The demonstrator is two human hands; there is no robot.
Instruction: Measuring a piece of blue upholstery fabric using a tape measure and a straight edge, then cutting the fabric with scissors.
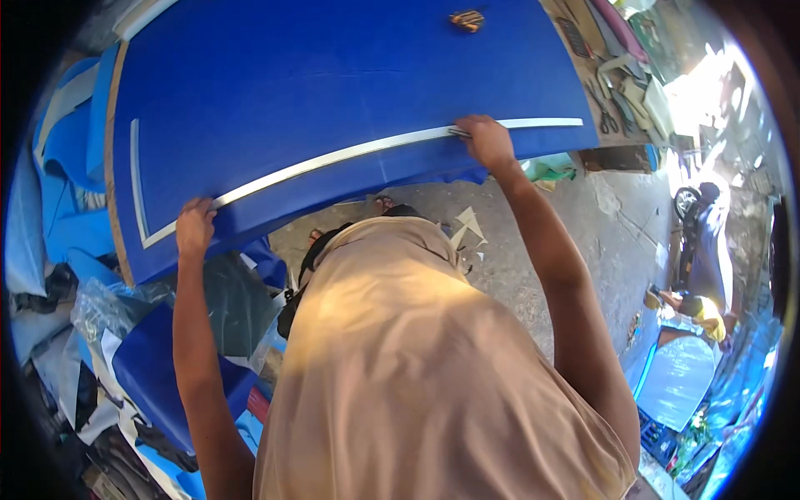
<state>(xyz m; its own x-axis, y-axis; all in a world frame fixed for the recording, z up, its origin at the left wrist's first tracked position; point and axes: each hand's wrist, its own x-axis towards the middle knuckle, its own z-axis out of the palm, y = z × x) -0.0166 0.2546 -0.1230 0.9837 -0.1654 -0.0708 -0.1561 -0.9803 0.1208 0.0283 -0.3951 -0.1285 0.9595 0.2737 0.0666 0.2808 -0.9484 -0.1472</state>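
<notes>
A long white L-shaped straightedge (333,161) lies on a blue sheet (350,83) spread over the table, its short arm toward the far left. My left hand (197,218) grips the long arm near the corner, fingers bent over it. My right hand (487,143) holds the same straightedge farther right, fingers closed on it; whether something small is also under those fingertips, I cannot tell. A small orange-and-black object (467,21) rests near the sheet's far edge.
Scissors (607,117) and other tools line the table's right end. Blue sheets and scraps (75,167) are piled left and below. Paper scraps (467,225) lie on the concrete floor. At right are a motorbike (690,202) and a person in yellow (707,317).
</notes>
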